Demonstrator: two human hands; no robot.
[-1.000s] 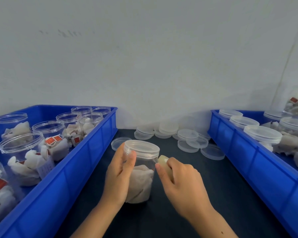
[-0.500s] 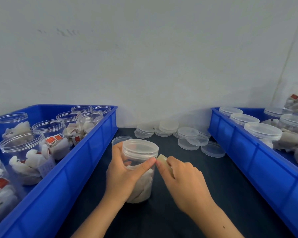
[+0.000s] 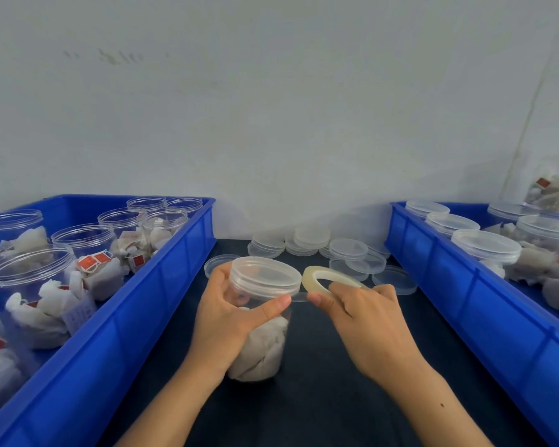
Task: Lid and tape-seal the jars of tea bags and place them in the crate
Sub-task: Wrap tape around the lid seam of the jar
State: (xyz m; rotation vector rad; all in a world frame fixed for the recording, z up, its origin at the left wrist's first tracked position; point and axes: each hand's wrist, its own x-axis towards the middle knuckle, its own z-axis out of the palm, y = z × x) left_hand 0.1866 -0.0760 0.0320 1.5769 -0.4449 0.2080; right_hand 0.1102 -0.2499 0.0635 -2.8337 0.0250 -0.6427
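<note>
A clear jar of tea bags (image 3: 261,346) stands on the dark table between two blue crates, with a clear lid (image 3: 265,276) on top. My left hand (image 3: 229,314) wraps around the jar, its thumb pressed against the wall just under the lid. My right hand (image 3: 365,321) holds a thin roll of clear tape (image 3: 323,280) just right of the lid. A short strip of tape runs from the roll to the jar under my left thumb.
The left blue crate (image 3: 136,321) holds several open jars of tea bags. The right blue crate (image 3: 465,301) holds several lidded jars. Loose clear lids (image 3: 352,253) lie in stacks against the wall behind the jar.
My left thumb moved across the jar to just under the lid. My right hand pulled the tape roll away to the right, drawing out a short strip.
</note>
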